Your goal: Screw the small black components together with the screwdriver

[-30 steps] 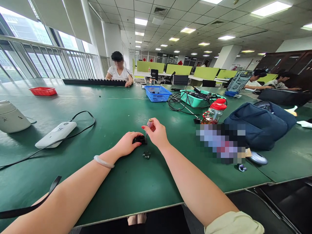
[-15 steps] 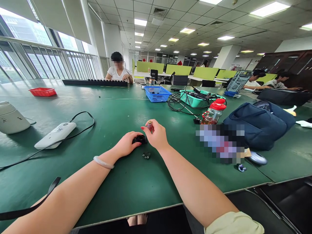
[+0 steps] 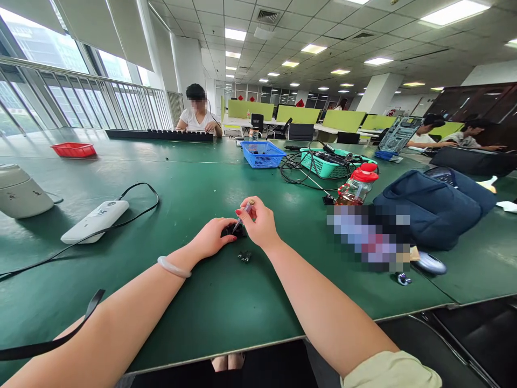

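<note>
My left hand (image 3: 216,237) is closed around a small black part (image 3: 229,230) on the table, steadying it between thumb and fingers. In my right hand (image 3: 260,223) is a small screwdriver (image 3: 247,208) with a brass-coloured end, pinched by thumb and fingertips. It leans down to the left, its tip at the black part; the exact contact is too small to make out. A little cluster of shiny dark metal pieces (image 3: 244,257) lies just below my hands on the green table (image 3: 194,318).
Left are a white device (image 3: 95,222) with a black cord, a pale jug (image 3: 22,191) and a red tray (image 3: 73,150). Ahead stand a blue basket (image 3: 262,156) and a green basket (image 3: 326,164) with cables. A red-lidded bottle (image 3: 357,186) and navy bag (image 3: 432,207) are right.
The screwdriver has tilted from nearly upright, and its shaft now shows running down to the black part. My right hand has turned slightly with it; my left hand keeps its hold.
</note>
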`<move>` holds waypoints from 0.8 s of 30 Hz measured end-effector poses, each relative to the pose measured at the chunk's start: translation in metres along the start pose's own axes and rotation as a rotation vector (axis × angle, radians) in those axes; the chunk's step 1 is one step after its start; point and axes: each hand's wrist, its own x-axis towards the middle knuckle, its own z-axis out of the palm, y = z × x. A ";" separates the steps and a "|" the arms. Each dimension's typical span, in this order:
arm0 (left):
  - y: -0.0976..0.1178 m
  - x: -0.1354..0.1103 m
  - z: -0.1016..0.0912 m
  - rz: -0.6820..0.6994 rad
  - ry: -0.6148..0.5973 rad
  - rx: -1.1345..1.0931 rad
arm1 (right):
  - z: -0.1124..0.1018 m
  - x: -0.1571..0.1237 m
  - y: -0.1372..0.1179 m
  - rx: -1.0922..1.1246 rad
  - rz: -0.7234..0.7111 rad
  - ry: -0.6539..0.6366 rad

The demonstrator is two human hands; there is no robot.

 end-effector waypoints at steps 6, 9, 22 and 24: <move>0.000 0.000 0.002 -0.002 0.003 0.037 | 0.002 0.002 0.001 -0.023 0.043 -0.105; 0.000 0.000 0.002 0.011 0.012 0.030 | 0.002 0.002 0.002 -0.015 0.074 -0.088; -0.001 0.000 0.002 0.032 0.014 0.052 | 0.000 0.000 -0.002 -0.051 -0.007 -0.102; -0.001 0.001 0.002 0.038 0.006 0.045 | -0.002 0.000 -0.005 -0.037 -0.042 -0.034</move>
